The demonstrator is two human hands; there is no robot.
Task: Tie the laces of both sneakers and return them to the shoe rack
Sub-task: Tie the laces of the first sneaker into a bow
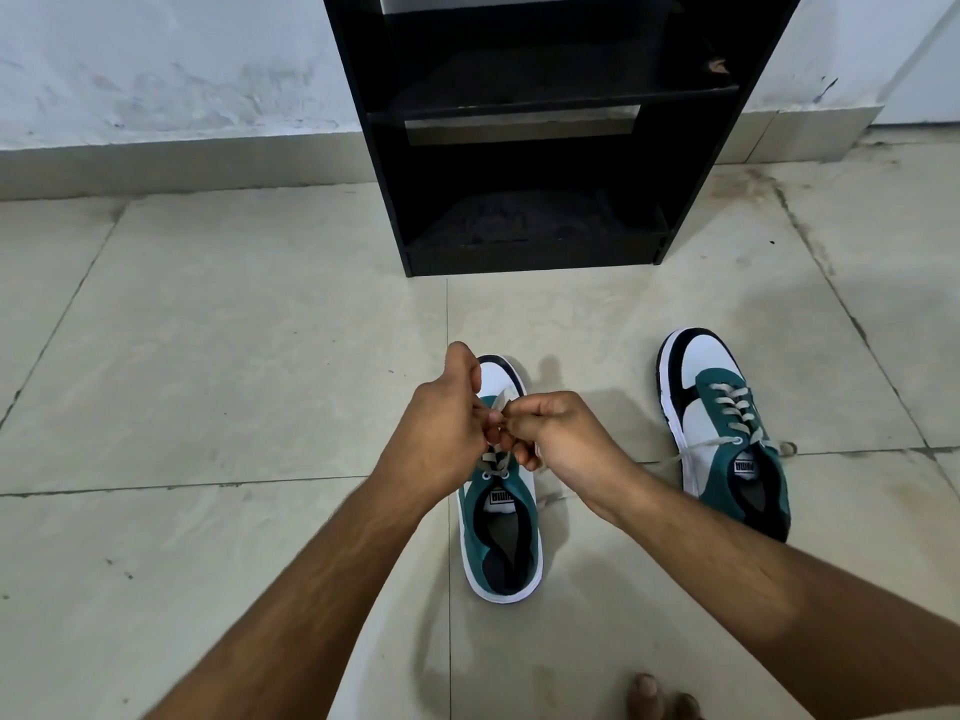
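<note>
Both hands meet over the near sneaker (501, 517), whose long axis runs heel-near, toe-far. The left hand (447, 423) and right hand (558, 433) each pinch its lace (501, 402), directly beneath the grip. The second sneaker (727, 433) lies untied, right of the right hand. The rack (540, 148) stands beyond.

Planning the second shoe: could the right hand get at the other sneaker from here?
Probably yes: the other sneaker lies on bare floor beside the right hand, nothing between. But that hand is busy with the laces.
</note>
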